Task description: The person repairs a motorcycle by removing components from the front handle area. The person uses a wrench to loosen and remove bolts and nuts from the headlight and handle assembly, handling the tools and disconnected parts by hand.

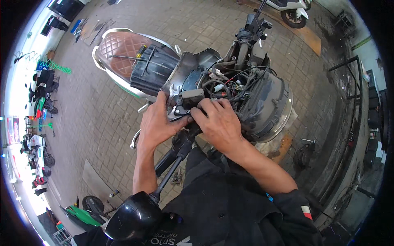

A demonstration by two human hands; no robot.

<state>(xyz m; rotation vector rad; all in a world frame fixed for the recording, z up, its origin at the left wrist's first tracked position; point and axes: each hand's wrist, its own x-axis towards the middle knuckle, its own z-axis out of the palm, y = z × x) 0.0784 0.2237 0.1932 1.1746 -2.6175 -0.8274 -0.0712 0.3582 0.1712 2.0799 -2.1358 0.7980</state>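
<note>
My left hand is at the near side of a partly stripped motorbike's handlebar area. Its index finger lies along a metal wrench, and its thumb reaches toward my right hand; its other fingers are hidden. My right hand has its fingers bent and pressed down by a dark box-shaped part. Both hands meet around a small metal and black fitting, mostly covered by the fingers. What each hand grips cannot be made out. Exposed wiring and connectors lie just beyond my right hand.
A brown quilted seat carries a black plastic panel and a long thin tool. The round headlight housing is at the right. A black mirror stands close to my body. Other motorbikes are parked at the left.
</note>
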